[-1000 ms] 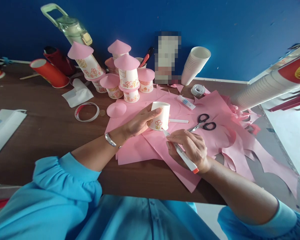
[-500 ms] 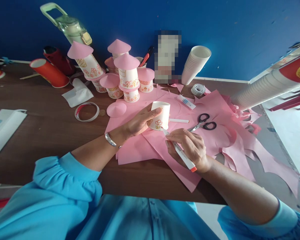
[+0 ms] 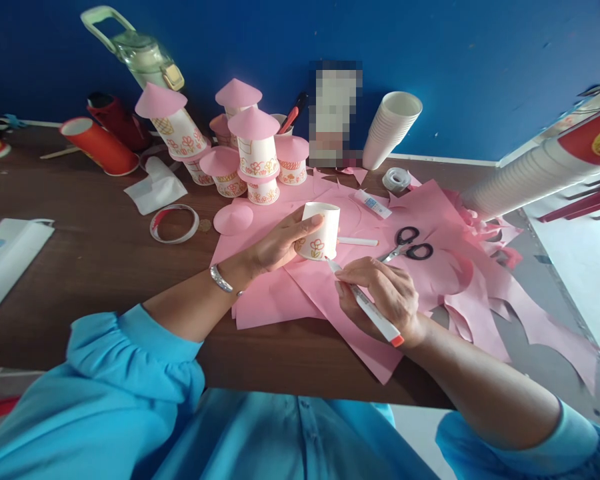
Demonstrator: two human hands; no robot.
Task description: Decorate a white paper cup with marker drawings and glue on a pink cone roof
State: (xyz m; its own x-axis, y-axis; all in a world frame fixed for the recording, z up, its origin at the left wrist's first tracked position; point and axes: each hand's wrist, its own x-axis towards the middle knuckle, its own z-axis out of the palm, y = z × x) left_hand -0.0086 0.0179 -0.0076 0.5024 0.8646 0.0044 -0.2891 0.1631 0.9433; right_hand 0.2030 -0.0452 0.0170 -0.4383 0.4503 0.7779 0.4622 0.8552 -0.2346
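Note:
A white paper cup [image 3: 325, 227] with flowers drawn in red and green near its lower edge is gripped by my left hand [image 3: 279, 245], thumb across its front. My right hand [image 3: 380, 293] holds a white marker [image 3: 375, 317] with an orange-red end. The marker's tip points at the lower edge of the cup, close to it; whether it touches is too small to tell. Pink paper sheets [image 3: 275, 300] lie under both hands. Beyond the cup, a white marker or cap piece [image 3: 359, 241] rests on the paper.
Decorated cup towers [image 3: 257, 157] with pink cone roofs stand behind. Black-handled scissors [image 3: 414, 245] and a glue tube [image 3: 373, 204] lie on the right. A tape roll [image 3: 174, 224] and loose pink cone [image 3: 233, 219] are left. Stacked cups [image 3: 390, 130] lean near the blue wall.
My right hand and its marker have shifted slightly right and down, away from the cup. My left hand and the cup look almost unmoved.

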